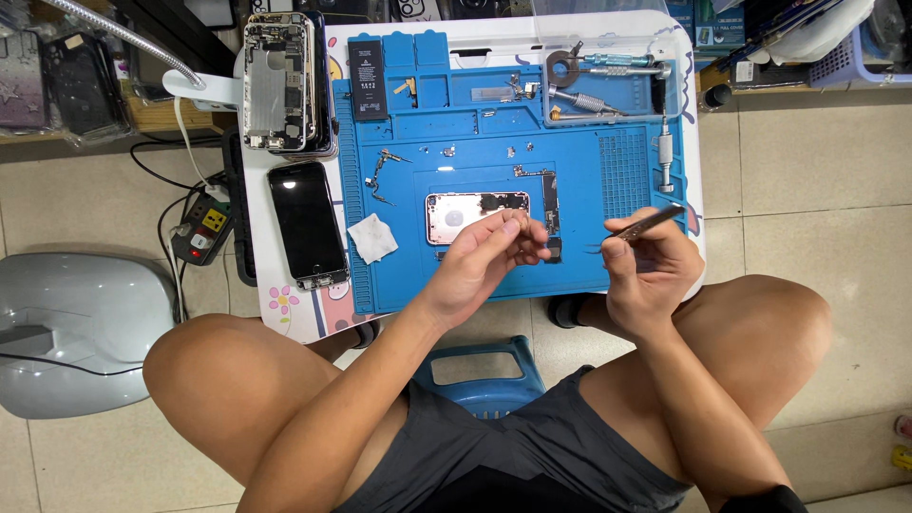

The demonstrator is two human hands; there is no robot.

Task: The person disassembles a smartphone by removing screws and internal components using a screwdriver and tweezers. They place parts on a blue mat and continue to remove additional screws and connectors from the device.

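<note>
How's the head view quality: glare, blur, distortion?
Head view: even, soft light and faint shadows; mild glare on the black glass phone screen; wide-angle bowing at the edges; small parts on the blue rubber work mat stay sharp; both hands, left and right, look crisp.

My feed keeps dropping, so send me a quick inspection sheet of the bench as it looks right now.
Surface: blue repair mat on a small white table.
Job's things: opened phone shell on the mat; logic board beside it.
Clutter: black battery, white wipe, dark-screened phone, stacked phone frame, screwdrivers in the tray.
Hands: left hand pinches a small part above the shell; right hand holds tweezers.
Cables: black cords to a power strip on the floor.
Surroundings: tiled floor, blue stool, grey casing.
</note>
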